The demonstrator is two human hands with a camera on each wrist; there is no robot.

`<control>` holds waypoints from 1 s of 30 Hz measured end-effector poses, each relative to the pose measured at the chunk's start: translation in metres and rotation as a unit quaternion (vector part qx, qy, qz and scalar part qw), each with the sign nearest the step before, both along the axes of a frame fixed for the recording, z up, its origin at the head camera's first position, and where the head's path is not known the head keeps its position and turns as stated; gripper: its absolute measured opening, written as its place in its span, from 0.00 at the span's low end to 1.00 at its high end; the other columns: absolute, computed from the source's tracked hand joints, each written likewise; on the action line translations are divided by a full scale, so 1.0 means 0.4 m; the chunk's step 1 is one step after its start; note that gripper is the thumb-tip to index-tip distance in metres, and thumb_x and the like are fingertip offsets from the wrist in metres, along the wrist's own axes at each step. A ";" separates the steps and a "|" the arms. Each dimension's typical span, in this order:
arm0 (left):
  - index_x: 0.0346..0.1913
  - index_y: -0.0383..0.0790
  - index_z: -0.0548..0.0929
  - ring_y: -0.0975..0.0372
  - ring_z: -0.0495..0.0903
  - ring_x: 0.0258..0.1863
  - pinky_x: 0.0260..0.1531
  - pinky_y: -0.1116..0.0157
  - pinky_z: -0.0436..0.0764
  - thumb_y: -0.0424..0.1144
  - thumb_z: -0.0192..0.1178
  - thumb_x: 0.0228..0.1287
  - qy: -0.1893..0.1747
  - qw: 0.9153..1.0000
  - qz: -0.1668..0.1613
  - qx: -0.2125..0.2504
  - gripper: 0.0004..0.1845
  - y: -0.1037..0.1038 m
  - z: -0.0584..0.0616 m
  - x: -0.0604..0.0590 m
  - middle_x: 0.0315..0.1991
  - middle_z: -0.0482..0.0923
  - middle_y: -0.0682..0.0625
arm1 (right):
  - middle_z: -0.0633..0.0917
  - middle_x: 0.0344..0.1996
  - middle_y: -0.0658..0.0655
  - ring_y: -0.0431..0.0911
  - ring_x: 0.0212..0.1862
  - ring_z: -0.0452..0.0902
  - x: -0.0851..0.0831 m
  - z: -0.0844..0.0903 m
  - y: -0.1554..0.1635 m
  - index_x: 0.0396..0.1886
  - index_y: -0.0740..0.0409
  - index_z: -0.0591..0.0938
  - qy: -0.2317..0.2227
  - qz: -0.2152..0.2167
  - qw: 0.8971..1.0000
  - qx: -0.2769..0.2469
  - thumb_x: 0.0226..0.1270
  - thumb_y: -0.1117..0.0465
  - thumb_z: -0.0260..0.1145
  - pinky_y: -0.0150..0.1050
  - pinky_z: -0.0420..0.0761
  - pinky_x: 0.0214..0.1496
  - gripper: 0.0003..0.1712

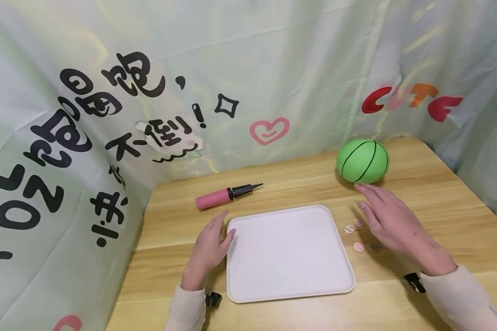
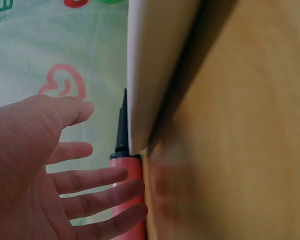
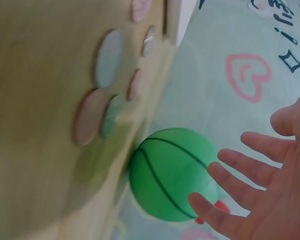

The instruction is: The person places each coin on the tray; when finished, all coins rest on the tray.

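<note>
A white rectangular tray (image 1: 290,253) lies on the wooden table. My left hand (image 1: 209,246) hovers at the tray's left edge with fingers spread, holding nothing; in the left wrist view its fingers (image 2: 97,195) overlap a pink hand pump (image 2: 130,200). That pump (image 1: 215,198), with a black nozzle, lies behind the tray. Over the table to the right is my right hand (image 1: 391,220), fingers extended and nothing in them. Several coins (image 1: 358,247) lie beneath and beside it, partly hidden in the head view. Just beyond its fingertips sits a green ball (image 1: 362,161) with black lines.
A pale curtain (image 1: 314,69) with printed lettering and a pink heart surrounds the table (image 1: 170,225) at the back and sides. The right table edge runs along the curtain. Each wrist carries a black strap (image 1: 415,282).
</note>
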State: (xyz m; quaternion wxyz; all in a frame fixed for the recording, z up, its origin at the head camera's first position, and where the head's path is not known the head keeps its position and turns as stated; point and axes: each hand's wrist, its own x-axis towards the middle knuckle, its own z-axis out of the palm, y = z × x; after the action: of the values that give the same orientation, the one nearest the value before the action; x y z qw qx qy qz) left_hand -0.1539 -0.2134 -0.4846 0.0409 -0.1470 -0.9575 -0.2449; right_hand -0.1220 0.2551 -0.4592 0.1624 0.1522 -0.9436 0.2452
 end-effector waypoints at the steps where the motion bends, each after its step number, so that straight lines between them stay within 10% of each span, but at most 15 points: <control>1: 0.82 0.37 0.69 0.44 0.86 0.63 0.68 0.43 0.84 0.48 0.63 0.82 -0.002 1.000 0.001 0.001 0.34 -0.001 -0.003 0.000 0.69 0.82 0.35 | 0.75 0.73 0.73 0.73 0.72 0.71 0.001 -0.003 0.005 0.79 0.66 0.71 -0.007 -0.002 1.000 -0.002 0.86 0.63 0.57 0.74 0.72 0.69 0.28; 8: 0.80 0.36 0.71 0.48 0.87 0.57 0.66 0.45 0.85 0.46 0.64 0.81 -0.011 1.000 0.003 0.018 0.33 -0.007 -0.017 -0.009 0.62 0.86 0.36 | 0.76 0.73 0.74 0.74 0.73 0.70 0.000 -0.023 0.030 0.79 0.67 0.70 -0.064 -0.012 0.998 -0.014 0.87 0.61 0.56 0.76 0.72 0.69 0.27; 16: 0.77 0.33 0.74 0.65 0.72 0.28 0.30 0.69 0.75 0.41 0.66 0.80 -0.086 0.994 -0.007 0.069 0.29 -0.024 -0.035 -0.006 0.29 0.76 0.52 | 0.87 0.58 0.68 0.65 0.60 0.83 -0.007 -0.047 0.046 0.73 0.67 0.77 -0.093 0.003 0.995 -0.037 0.76 0.63 0.73 0.69 0.83 0.60 0.30; 30: 0.77 0.34 0.73 0.66 0.73 0.30 0.33 0.72 0.75 0.30 0.61 0.79 -0.117 0.988 -0.020 0.101 0.28 -0.036 -0.047 -0.009 0.33 0.77 0.53 | 0.91 0.50 0.58 0.51 0.51 0.86 -0.047 -0.066 0.065 0.64 0.65 0.84 -0.178 0.045 0.983 -0.031 0.66 0.57 0.83 0.52 0.87 0.57 0.31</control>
State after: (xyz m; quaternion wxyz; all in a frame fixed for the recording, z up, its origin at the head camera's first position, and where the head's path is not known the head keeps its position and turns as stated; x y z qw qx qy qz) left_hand -0.1575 -0.2278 -0.5033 -0.0620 -0.1311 -0.9230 -0.3565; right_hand -0.1409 0.2812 -0.4855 -0.0144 0.1430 -0.9417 0.3041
